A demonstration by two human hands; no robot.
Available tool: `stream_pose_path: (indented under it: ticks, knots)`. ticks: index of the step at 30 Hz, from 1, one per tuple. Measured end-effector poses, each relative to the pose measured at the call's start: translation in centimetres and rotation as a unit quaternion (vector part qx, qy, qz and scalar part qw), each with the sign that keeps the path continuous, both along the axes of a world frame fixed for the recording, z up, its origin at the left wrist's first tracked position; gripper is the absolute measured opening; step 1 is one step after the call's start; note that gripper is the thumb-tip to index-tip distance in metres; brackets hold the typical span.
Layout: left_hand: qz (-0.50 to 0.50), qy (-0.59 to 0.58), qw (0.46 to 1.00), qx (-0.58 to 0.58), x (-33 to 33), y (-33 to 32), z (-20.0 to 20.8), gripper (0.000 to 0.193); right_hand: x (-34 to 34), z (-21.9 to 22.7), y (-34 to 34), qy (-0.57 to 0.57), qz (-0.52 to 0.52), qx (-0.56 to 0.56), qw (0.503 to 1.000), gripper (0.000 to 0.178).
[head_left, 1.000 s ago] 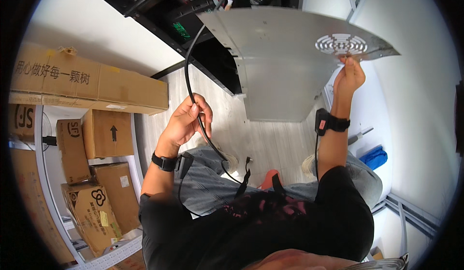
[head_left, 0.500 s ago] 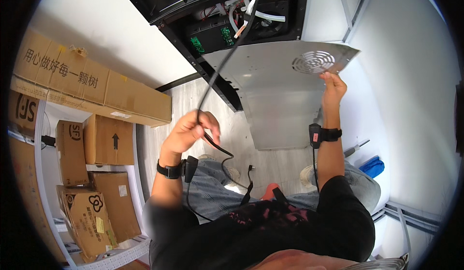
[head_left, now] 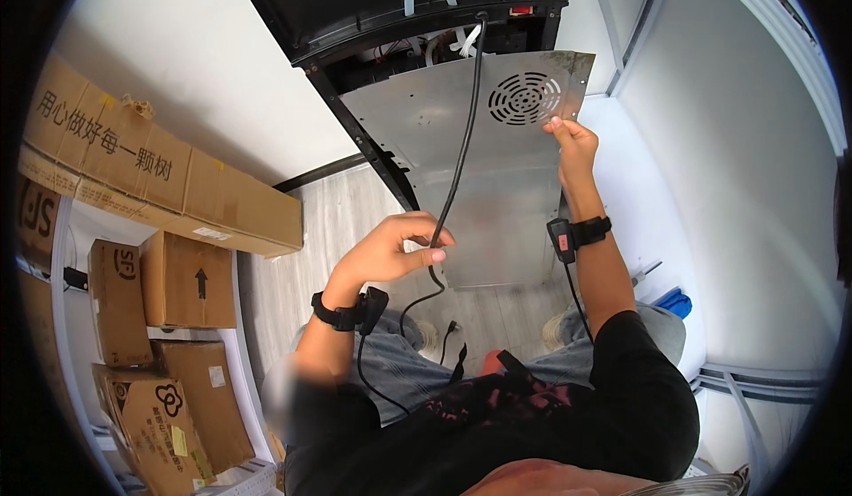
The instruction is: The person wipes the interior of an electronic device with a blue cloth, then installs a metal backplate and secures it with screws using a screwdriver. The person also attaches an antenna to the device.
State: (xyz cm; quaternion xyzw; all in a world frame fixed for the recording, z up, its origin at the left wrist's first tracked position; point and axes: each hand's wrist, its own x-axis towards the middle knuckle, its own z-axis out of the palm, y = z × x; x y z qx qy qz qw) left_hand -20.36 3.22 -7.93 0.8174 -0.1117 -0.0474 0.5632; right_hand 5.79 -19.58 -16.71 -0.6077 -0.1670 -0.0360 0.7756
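The black power cable (head_left: 457, 163) was pinched between the fingers of the left hand (head_left: 399, 249), running up from there into the open black appliance housing (head_left: 399, 8) and drooping down to its plug (head_left: 453, 327) above the floor. The grey metal back panel (head_left: 479, 177) with its round vent grille (head_left: 525, 98) was gripped at its upper right edge by the closed right hand (head_left: 572, 137). Compared with a second earlier, the panel had been swung up closer against the housing and the cable drawn straighter across it, suggesting the panel was being lined up; cardboard boxes (head_left: 169, 185) were stacked at the left.
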Motion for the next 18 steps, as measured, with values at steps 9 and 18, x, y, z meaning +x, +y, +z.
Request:
stream_pose_path:
  ticks: [9, 18]
  knots:
    - [0.125, 0.009, 0.984, -0.13, 1.3, 2.2, -2.6, 0.023, 1.9, 0.2, 0.4, 0.047, 0.029, 0.035, 0.998, 0.024]
    - [0.45, -0.117, 0.885, 0.024, 4.7, 5.8, -8.2, 0.04, 1.9, 0.2, 2.5, 0.078, 0.07, 0.045, 0.994, 0.02]
